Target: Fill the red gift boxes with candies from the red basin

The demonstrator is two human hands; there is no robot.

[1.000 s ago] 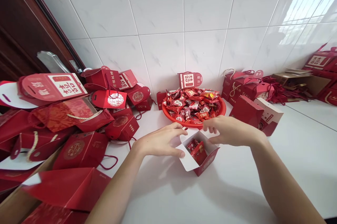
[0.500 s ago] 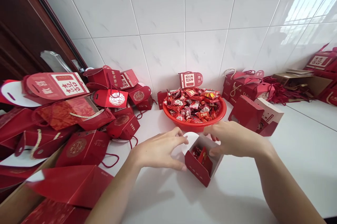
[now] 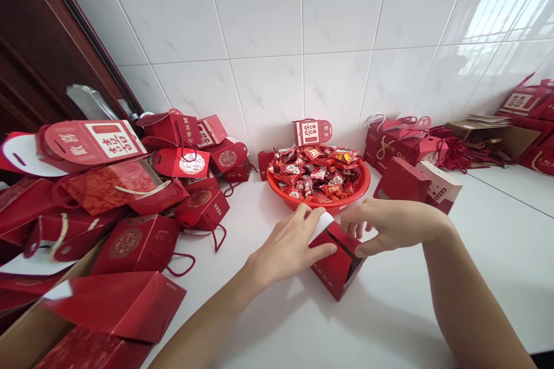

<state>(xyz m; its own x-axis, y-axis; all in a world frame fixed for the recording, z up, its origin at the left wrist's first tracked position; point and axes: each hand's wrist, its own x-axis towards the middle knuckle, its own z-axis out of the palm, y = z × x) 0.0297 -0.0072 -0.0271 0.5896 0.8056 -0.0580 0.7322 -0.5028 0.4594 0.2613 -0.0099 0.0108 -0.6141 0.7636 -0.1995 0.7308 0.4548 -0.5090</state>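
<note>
A small red gift box [image 3: 331, 268] stands on the white table in front of me, its top flaps partly folded in. My left hand [image 3: 292, 248] grips its left side, with the thumb on a red top flap and the fingers by the raised white-lined flap [image 3: 321, 226]. At the box's right edge, my right hand [image 3: 381, 226] has its fingers curled and thumb against the flap there. The folded flaps cover the inside of the box. Right behind it is a red plastic basket [image 3: 318, 205] heaped with wrapped candies [image 3: 318, 172].
Many red gift boxes [image 3: 134, 245] are piled on the left, some with cord handles. Two upright boxes, one red [image 3: 402, 178] and one pale [image 3: 441, 184], stand to the right. More boxes [image 3: 392, 141] and an open cardboard box [image 3: 515, 135] line the tiled wall [image 3: 264, 97].
The box's flaps have folded inward, covering the candies that showed inside. My left hand has moved right onto the box; my right hand has drawn back from its inside to the edge.
</note>
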